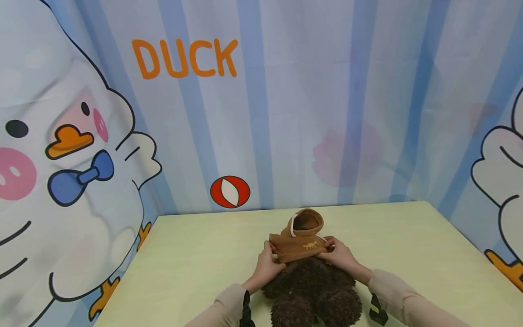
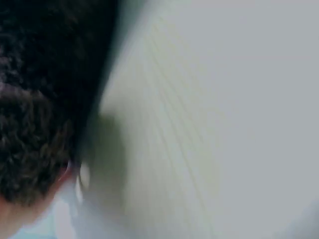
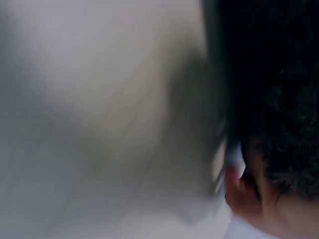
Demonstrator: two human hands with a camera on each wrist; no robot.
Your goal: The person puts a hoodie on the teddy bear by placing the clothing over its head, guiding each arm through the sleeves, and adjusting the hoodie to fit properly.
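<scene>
A small brown hoodie [image 1: 298,247] with a white drawstring and a little animal print is spread at the top of a dark brown plush toy [image 1: 310,286]. Its hood stands up, hollow inside. My left hand [image 1: 268,269] pinches the hoodie's left lower side, while my right hand [image 1: 342,257] pinches the right lower side. The plush lies on the table with two rounded limbs towards me; its head is not visible. Both wrist views are blurred: dark fur [image 2: 32,144] fills the left one's side, and fur [image 3: 294,144] lies beside my right fingers [image 3: 244,199].
The pale yellow table [image 1: 204,259] reaches back to a blue-striped cloth backdrop [image 1: 302,100] printed with ducks and the word DUCK. A black strap [image 1: 247,311] is on my left wrist and another black piece [image 1: 378,311] hangs by the right.
</scene>
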